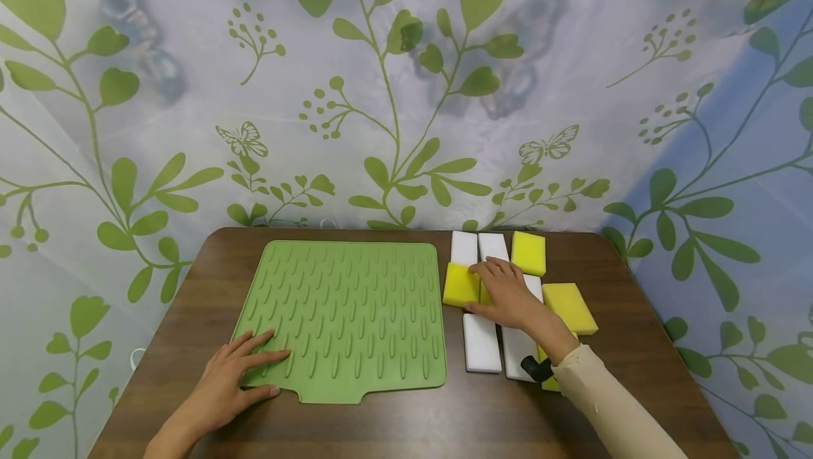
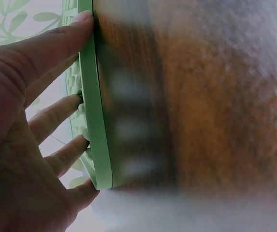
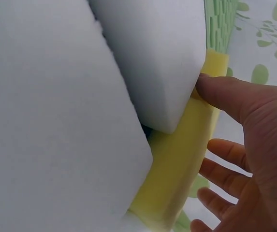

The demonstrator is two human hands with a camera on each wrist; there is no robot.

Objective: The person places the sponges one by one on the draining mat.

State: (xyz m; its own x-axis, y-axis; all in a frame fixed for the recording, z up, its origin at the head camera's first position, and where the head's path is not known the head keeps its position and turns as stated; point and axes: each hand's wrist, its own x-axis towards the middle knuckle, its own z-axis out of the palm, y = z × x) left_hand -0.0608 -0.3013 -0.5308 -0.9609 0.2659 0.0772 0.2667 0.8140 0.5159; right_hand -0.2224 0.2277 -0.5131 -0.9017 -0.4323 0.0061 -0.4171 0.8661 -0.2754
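Toward the left of the table lies a green ridged silicone mat (image 1: 343,318) with a tab on its near edge. My left hand (image 1: 231,374) rests spread on its near left corner; in the left wrist view the thumb and fingers touch the mat's rim (image 2: 92,111). On the right, my right hand (image 1: 504,293) reaches over a yellow sponge (image 1: 459,284), fingers spread. From the right wrist, its thumb touches the yellow sponge (image 3: 177,159) while the other fingers lie loosely along it. Around that hand are white sponge blocks (image 1: 481,344), and part of the yellow pieces is hidden beneath it.
More white blocks (image 1: 464,247) and a yellow sponge (image 1: 528,253) line the table's back edge. Another yellow sponge (image 1: 570,308) lies right of the right forearm. The brown wooden table (image 1: 406,431) stands against a curtain (image 1: 267,127) printed with green leaves.
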